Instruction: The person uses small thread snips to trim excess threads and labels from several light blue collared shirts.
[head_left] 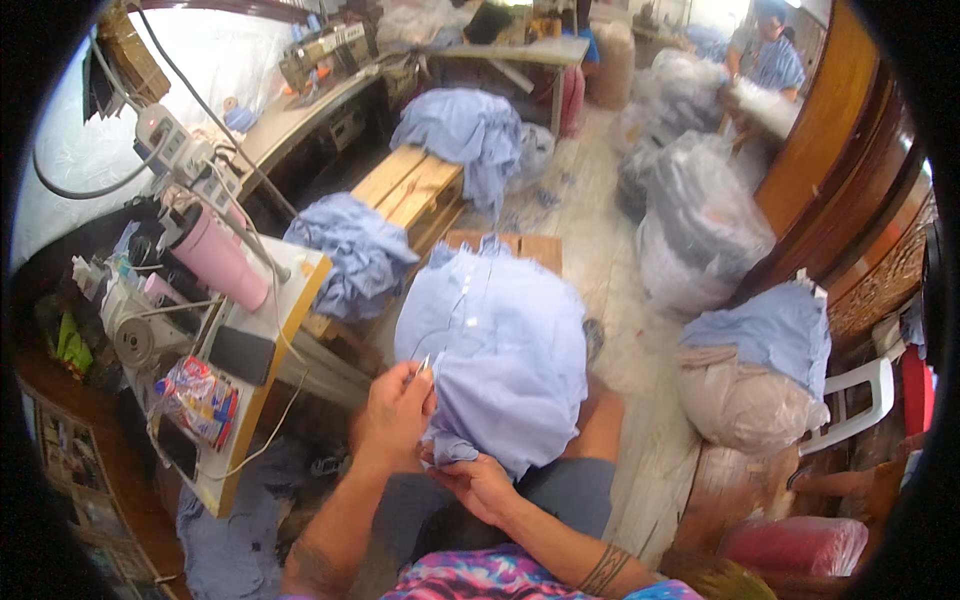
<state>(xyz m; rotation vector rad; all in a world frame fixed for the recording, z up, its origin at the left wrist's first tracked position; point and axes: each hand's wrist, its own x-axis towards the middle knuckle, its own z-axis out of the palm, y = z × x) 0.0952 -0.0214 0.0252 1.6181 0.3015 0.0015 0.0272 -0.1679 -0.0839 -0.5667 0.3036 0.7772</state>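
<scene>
A light blue cloth garment (510, 340) lies bunched in a broad heap over my lap and in front of my knees. My left hand (395, 415) is closed round a small pointed metal tool (426, 364), its bright tip sticking up beside the cloth's left edge. Most of that tool is hidden by my fingers. Lower down, my right hand (480, 487) pinches the near edge of the garment between thumb and fingers.
A sewing-machine table (240, 480) at my left bears a pink tumbler (222, 262) and a phone (242, 355). Blue cloth piles (350, 250) lie on a wooden bench (410, 180) ahead. Filled plastic bags (700, 220) and a white chair (860, 400) stand right. Another person (775, 55) is far right.
</scene>
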